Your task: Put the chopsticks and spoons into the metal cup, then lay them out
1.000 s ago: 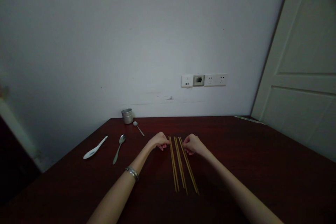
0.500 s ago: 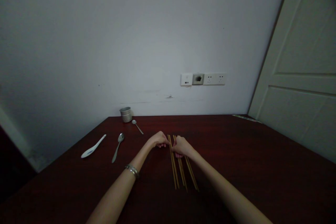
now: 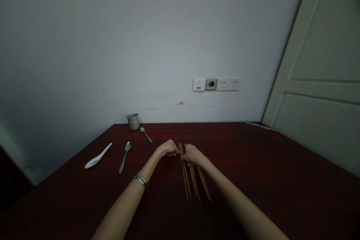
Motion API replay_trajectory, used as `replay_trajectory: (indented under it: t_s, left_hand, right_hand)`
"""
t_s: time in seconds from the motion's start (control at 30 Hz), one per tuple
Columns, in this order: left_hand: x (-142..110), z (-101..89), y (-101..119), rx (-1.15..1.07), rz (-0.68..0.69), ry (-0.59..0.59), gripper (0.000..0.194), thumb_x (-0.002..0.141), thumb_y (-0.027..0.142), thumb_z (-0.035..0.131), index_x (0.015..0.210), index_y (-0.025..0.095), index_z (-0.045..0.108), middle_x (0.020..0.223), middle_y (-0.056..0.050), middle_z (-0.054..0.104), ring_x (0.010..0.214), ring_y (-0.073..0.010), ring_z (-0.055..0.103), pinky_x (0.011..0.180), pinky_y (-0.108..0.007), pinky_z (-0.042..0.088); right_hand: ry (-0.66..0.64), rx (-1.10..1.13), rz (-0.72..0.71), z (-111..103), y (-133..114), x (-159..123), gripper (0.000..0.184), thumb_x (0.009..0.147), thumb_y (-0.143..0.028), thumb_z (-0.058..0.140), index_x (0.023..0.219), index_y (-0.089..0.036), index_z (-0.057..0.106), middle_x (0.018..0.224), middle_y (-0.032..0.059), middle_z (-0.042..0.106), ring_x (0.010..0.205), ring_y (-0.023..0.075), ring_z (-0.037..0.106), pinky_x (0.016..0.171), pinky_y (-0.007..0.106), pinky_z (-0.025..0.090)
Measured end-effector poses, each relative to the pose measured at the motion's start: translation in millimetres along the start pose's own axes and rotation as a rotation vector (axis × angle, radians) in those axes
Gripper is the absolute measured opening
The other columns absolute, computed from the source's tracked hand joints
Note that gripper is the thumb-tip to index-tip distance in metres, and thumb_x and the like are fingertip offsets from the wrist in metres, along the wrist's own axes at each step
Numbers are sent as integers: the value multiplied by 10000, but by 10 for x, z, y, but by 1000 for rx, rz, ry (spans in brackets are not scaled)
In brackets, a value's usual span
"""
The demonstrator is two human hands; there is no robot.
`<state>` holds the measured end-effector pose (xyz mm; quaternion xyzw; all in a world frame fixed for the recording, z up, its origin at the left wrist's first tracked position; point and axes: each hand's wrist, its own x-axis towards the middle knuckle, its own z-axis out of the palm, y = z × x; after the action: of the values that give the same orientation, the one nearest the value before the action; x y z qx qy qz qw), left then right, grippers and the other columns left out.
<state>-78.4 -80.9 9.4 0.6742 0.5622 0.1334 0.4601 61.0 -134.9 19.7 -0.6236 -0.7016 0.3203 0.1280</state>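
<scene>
Several wooden chopsticks lie lengthwise on the dark table in three groups: a left pair (image 3: 186, 183), a middle group (image 3: 194, 182) and a right pair (image 3: 205, 185). My left hand (image 3: 170, 147) is closed, its fingertips on the left pair near the far end. Opposite it, my right hand (image 3: 191, 155) lies over the upper part of the middle group, its fingers closed and the thumb side against the left pair. That hand hides part of the middle and right chopsticks, and its exact grip is partly hidden.
Left on the table (image 3: 230, 150) lie a white soup spoon (image 3: 97, 158), a metal spoon (image 3: 124, 157) and a small teaspoon (image 3: 146, 135). A metal cup (image 3: 133, 122) stands behind them by the wall. Sockets (image 3: 216, 84) are on the wall; a panelled door (image 3: 317, 67) is at right.
My right hand has moved left from the right pair, across the middle chopsticks, to the left pair. My left hand stays at the left pair. The view has shifted slightly.
</scene>
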Motion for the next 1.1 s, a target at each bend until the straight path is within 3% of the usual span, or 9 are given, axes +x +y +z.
replay_trajectory:
  t_s: [0.37,0.53,0.77,0.9,1.1]
  left_hand:
    - [-2,0,2,-6,-11,-16,182,607,226,661,505,98,582,384,29,482,319,-35,357,367,-185,261]
    - [-17,-1,14,-4,-14,-12,195,611,229,656,495,100,566,388,28,484,330,-38,367,375,-185,269]
    - [-23,9,12,-13,3,-20,339,494,392,727,487,105,548,398,28,491,339,-38,369,380,-193,286]
    - [-29,8,8,-9,17,-19,352,475,415,725,487,109,549,402,25,497,351,-41,373,381,-190,282]
    - [16,7,-40,7,26,-11,372,485,454,703,502,118,543,404,26,496,356,-49,380,375,-189,287]
  right_hand:
    - [-55,-79,106,-19,-104,43,34,565,-148,557,573,-117,544,462,42,586,394,133,554,363,203,448]
    - [-60,53,79,-183,-87,-14,123,583,-189,571,495,-138,502,376,1,525,355,111,519,358,185,423]
    - [-28,78,120,-555,332,-238,240,639,-193,522,410,-130,490,338,-7,495,296,66,440,336,163,361]
    - [-59,54,179,-509,575,-268,249,640,-179,520,397,-132,485,359,4,527,304,69,455,354,168,385]
    - [-82,77,165,-407,558,-186,227,632,-173,528,411,-129,505,333,-13,506,289,70,454,348,164,396]
